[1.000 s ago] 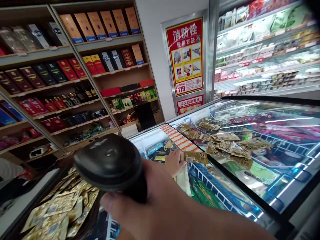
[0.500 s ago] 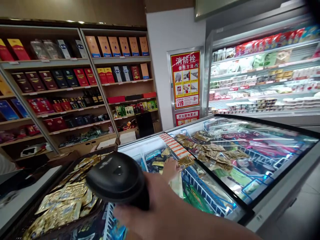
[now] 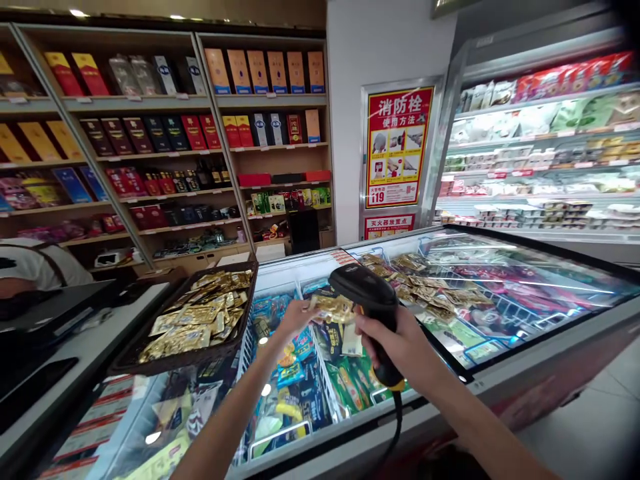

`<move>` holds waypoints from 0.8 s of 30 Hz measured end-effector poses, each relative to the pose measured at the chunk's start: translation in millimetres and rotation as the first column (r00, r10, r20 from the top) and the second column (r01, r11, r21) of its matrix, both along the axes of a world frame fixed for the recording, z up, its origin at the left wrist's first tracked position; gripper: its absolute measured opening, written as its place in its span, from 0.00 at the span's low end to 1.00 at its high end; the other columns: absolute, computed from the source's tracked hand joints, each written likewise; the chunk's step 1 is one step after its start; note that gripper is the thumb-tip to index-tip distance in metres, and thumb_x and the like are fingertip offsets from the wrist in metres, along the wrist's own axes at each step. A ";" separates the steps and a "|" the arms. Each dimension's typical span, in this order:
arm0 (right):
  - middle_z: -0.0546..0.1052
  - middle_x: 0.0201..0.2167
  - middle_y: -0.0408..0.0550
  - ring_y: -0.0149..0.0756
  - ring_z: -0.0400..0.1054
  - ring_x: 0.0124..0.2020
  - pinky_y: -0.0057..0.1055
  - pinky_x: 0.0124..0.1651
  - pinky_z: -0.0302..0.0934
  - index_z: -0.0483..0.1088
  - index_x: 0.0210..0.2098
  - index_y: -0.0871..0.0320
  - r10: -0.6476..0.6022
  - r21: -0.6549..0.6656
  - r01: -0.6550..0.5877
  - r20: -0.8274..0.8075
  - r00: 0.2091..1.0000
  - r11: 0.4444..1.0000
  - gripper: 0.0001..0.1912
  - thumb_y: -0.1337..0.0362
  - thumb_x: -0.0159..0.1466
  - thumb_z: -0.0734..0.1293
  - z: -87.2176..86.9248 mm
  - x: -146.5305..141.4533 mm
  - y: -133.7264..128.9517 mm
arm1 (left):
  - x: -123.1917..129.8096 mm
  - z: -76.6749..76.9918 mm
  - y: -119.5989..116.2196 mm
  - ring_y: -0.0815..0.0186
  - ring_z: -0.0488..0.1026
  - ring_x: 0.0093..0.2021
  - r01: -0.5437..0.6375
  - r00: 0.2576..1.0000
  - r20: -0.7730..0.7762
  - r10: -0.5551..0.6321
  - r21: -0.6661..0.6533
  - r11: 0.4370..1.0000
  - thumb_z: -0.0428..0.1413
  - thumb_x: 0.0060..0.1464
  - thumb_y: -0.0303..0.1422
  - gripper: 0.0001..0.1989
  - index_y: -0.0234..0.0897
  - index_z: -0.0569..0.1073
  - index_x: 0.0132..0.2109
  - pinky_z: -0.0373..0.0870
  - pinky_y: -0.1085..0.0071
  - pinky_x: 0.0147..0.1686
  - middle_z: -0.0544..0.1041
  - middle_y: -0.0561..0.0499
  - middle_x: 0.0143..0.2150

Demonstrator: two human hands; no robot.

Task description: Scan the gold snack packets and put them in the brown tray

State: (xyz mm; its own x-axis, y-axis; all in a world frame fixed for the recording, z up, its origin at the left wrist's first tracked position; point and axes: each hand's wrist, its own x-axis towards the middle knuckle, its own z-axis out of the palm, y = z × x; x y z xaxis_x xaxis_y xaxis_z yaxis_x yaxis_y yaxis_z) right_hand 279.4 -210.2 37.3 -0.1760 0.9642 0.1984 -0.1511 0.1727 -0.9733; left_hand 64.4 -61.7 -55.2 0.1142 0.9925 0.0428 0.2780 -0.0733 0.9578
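Note:
My right hand [image 3: 407,347] grips the handle of a black barcode scanner [image 3: 367,287], its cable hanging down from the base. My left hand [image 3: 299,315] pinches the left end of a shiny gold packet [image 3: 333,308]. That packet is below the scanner's head, just left of my right fingers, above the chest freezer's opening. To the right, several loose gold packets [image 3: 425,290] lie on the freezer's glass lid [image 3: 530,267]. On the left, a dark woven basket [image 3: 249,293] holds a pile of similar gold packets [image 3: 200,317].
Inside the chest freezer, wire baskets [image 3: 320,363] hold colourful packs. A counter [image 3: 115,333] with dark devices runs along the left, a person's white sleeve [image 3: 65,263] behind it. Shelves of boxes [image 3: 175,133] and a chilled display [image 3: 545,160] stand at the back.
My left hand has come away from the packets on the lid with a gold one. The scanner has moved from near the basket to above that packet. The view has shifted left.

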 end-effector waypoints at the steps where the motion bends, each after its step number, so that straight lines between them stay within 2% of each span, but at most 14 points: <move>1: 0.69 0.19 0.38 0.29 0.59 0.16 0.28 0.20 0.57 0.71 0.35 0.58 -0.005 0.003 0.005 -0.007 1.000 1.000 0.18 0.49 0.62 0.73 1.5 -0.3 -0.3 | -11.6 9.6 -1.9 0.52 0.82 0.35 -0.013 0.999 0.052 0.014 -0.017 1.000 0.69 0.51 0.44 0.16 0.35 0.79 0.33 0.78 0.59 0.40 0.82 0.45 0.32; 3: 0.69 0.20 0.38 0.29 0.60 0.17 0.28 0.20 0.58 0.70 0.35 0.58 -0.002 0.019 0.002 -0.010 1.000 1.000 0.18 0.49 0.61 0.73 4.9 -5.3 -0.2 | -32.1 31.8 -5.4 0.53 0.83 0.38 -0.039 0.976 0.214 0.046 -0.034 0.999 0.69 0.50 0.42 0.15 0.34 0.79 0.33 0.78 0.59 0.46 0.83 0.43 0.36; 6: 0.68 0.17 0.36 0.30 0.59 0.15 0.29 0.20 0.57 0.69 0.35 0.57 0.020 0.055 -0.021 0.021 1.000 0.998 0.16 0.51 0.62 0.71 9.2 -19.8 3.2 | -52.5 65.5 -10.3 0.56 0.83 0.41 -0.086 0.892 0.445 0.080 -0.008 0.996 0.68 0.51 0.37 0.12 0.33 0.77 0.35 0.78 0.61 0.52 0.83 0.42 0.39; 8: 0.67 0.14 0.35 0.30 0.59 0.14 0.28 0.19 0.57 0.68 0.34 0.57 0.032 0.070 -0.036 0.055 0.998 0.997 0.13 0.54 0.63 0.70 11.6 -30.4 7.1 | -60.0 82.7 -13.5 0.58 0.83 0.42 -0.117 0.863 0.497 0.088 0.028 0.993 0.68 0.52 0.35 0.11 0.32 0.77 0.36 0.78 0.61 0.53 0.83 0.42 0.41; 10: 0.66 0.14 0.35 0.29 0.59 0.14 0.27 0.19 0.57 0.67 0.32 0.56 0.046 0.067 -0.051 0.081 0.996 0.996 0.11 0.56 0.64 0.69 13.2 -39.4 10.8 | -65.3 93.1 -16.4 0.58 0.83 0.44 -0.143 0.866 0.492 0.091 0.069 0.987 0.68 0.53 0.35 0.11 0.32 0.77 0.37 0.78 0.60 0.54 0.83 0.42 0.43; 12: 0.66 0.14 0.35 0.28 0.58 0.14 0.26 0.19 0.57 0.67 0.32 0.56 0.052 0.051 -0.057 0.082 0.995 0.997 0.10 0.57 0.64 0.68 13.4 -45.8 13.3 | -70.1 97.1 -18.6 0.58 0.82 0.46 -0.165 0.875 0.476 0.090 0.118 0.979 0.68 0.54 0.37 0.13 0.32 0.77 0.39 0.77 0.59 0.55 0.83 0.43 0.44; 15: 0.66 0.14 0.35 0.28 0.58 0.14 0.26 0.18 0.58 0.68 0.31 0.56 0.055 0.036 -0.058 0.089 0.995 0.998 0.11 0.57 0.65 0.67 10.3 -51.4 14.4 | -77.0 95.0 -18.9 0.58 0.81 0.49 -0.204 0.865 0.493 0.096 0.170 0.964 0.68 0.54 0.39 0.15 0.30 0.78 0.40 0.74 0.59 0.60 0.83 0.42 0.44; 20: 0.66 0.13 0.34 0.28 0.58 0.13 0.26 0.18 0.56 0.67 0.30 0.55 0.084 0.061 -0.096 0.170 0.982 0.994 0.11 0.56 0.64 0.68 5.2 -57.7 15.1 | -86.4 87.2 -11.6 0.58 0.82 0.47 -0.277 0.813 0.565 0.141 0.161 0.947 0.68 0.55 0.36 0.13 0.29 0.80 0.39 0.74 0.55 0.61 0.83 0.42 0.43; 24: 0.66 0.13 0.34 0.29 0.59 0.13 0.27 0.19 0.56 0.68 0.32 0.55 0.089 0.039 -0.098 0.183 0.979 0.994 0.10 0.55 0.64 0.68 6.7 -64.1 18.2 | -91.0 84.8 -6.8 0.58 0.82 0.45 -0.279 0.788 0.599 0.143 0.140 0.950 0.68 0.56 0.33 0.10 0.29 0.80 0.36 0.76 0.55 0.59 0.83 0.43 0.39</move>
State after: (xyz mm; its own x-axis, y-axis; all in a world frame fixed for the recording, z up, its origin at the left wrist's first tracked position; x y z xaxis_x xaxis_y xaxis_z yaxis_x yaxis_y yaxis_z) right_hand 215.3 -192.0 44.1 -0.3021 0.9321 0.1999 0.0094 0.2126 -0.9771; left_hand -26.6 -68.6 29.6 -0.2103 0.9474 0.2414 -0.2865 -0.2958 0.9113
